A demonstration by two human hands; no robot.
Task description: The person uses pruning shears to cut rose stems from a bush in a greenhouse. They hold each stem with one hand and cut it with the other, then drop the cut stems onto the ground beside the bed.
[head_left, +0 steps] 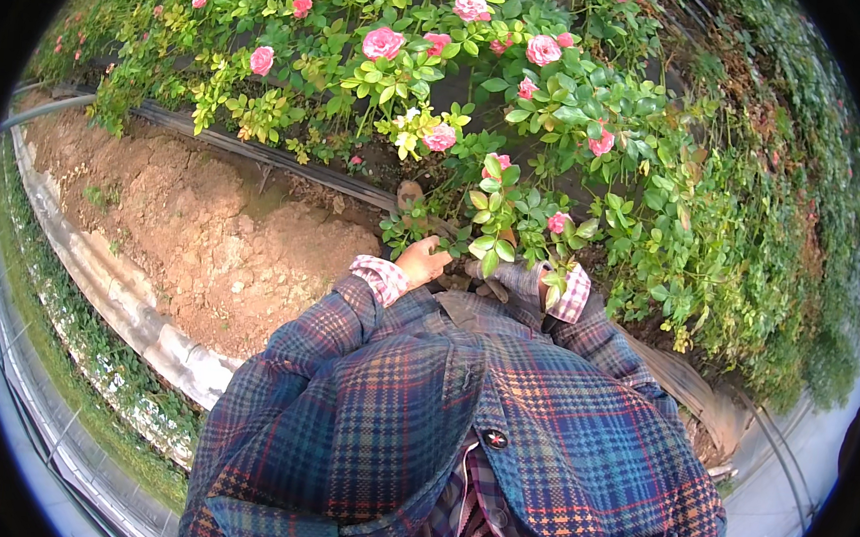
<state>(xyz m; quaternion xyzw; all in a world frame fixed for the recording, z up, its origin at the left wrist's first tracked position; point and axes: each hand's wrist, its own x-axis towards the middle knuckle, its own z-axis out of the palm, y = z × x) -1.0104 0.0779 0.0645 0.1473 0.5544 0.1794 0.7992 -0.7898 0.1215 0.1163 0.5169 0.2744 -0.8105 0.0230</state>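
Note:
Pink-flowering rose bushes (569, 115) fill the area before me. My left hand (423, 261) is bare, its fingers curled at the leaves of a low rose shoot (410, 227); whether it grips a stem cannot be told. Just to the right, my right hand (513, 279) wears a greyish work glove and is partly hidden by a leafy rose stem (493, 213) with a pink bloom. Its fingers point towards the left hand, and what they hold, if anything, is unclear. Both hands are low, close to the front of my plaid jacket (408, 406).
A dark edging strip (261, 154) runs along the bed's near side. Bare, lumpy soil (205, 235) lies to the left, bordered by a pale sheet strip (122, 289). A curved pipe (51, 111) shows at far left. Dense foliage (750, 285) stands to the right.

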